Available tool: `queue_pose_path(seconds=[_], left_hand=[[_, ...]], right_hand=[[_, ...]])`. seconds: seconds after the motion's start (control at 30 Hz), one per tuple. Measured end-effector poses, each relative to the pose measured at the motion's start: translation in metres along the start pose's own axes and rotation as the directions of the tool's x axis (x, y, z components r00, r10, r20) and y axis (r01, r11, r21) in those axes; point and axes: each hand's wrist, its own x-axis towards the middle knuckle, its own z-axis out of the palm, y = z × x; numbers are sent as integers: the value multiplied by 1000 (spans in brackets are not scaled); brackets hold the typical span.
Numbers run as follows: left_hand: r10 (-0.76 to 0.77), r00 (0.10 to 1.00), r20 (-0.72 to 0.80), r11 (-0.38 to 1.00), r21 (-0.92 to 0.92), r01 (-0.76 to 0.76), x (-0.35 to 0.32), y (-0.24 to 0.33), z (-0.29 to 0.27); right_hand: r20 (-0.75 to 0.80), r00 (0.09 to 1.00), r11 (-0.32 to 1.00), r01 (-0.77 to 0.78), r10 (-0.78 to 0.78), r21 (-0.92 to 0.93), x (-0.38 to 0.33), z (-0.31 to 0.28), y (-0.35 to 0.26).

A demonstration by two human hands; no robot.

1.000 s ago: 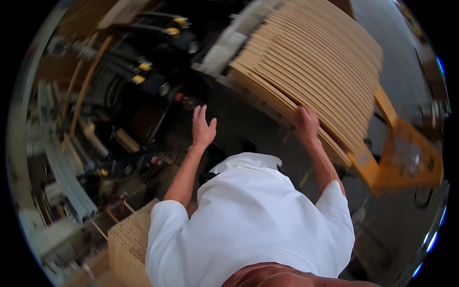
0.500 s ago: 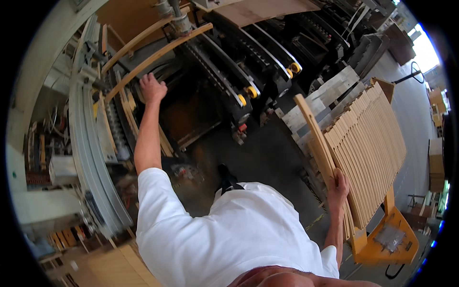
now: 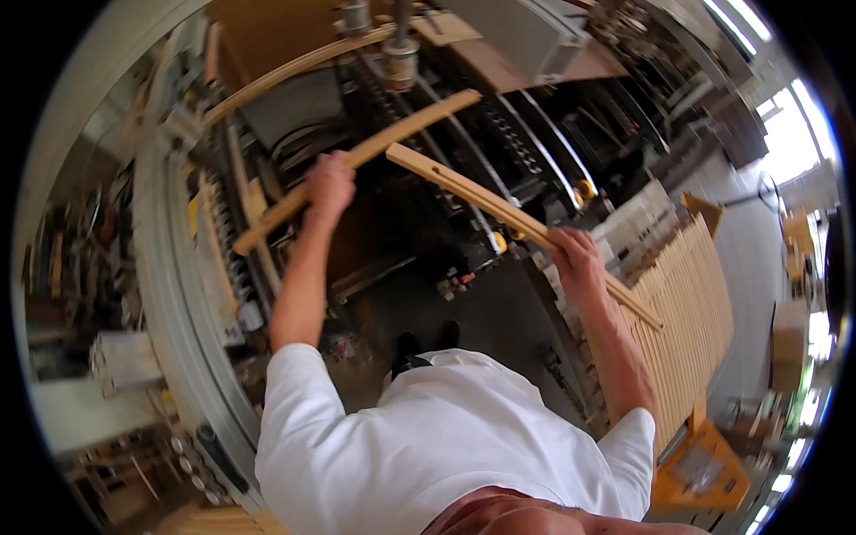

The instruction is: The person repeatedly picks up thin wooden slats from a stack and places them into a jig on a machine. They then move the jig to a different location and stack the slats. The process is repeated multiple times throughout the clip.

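L. hand (image 3: pixel 330 185): fingers grip L. wooden bar (image 3: pixel 401 134), long axis near-L. to far-R. of them. R. hand (image 3: pixel 581 263): fingers grip R. wooden bar (image 3: pixel 473 193), axis far-L. to near-R.; its far end lies just beside L. bar, nearer L. fingers.

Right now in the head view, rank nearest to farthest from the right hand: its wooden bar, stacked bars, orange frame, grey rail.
1. Wooden bar, in the right hand
2. Stacked bars, right
3. Orange frame, lower right
4. Grey rail, far left
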Motion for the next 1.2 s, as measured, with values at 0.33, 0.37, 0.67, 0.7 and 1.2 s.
queue_pose_path(seconds=[0.33,0.37,0.67,0.7,1.2], left_hand=[[-186,871,455,899,-279,337,-225,135,-62],[-219,871,440,881,-295,370,-236,138,-68],[-661,660,356,628,-219,747,-338,170,-130],[-702,628,335,585,-230,777,-351,175,-133],[-924,361,129,360,-31,933,-416,198,-132]], right_hand=[[111,832,821,500,-544,275,247,222,-52],[97,810,796,534,-578,285,264,243,-62],[120,833,841,538,-540,51,355,359,-98],[126,839,847,530,-530,36,364,359,-94],[127,806,814,580,-578,18,377,375,-112]])
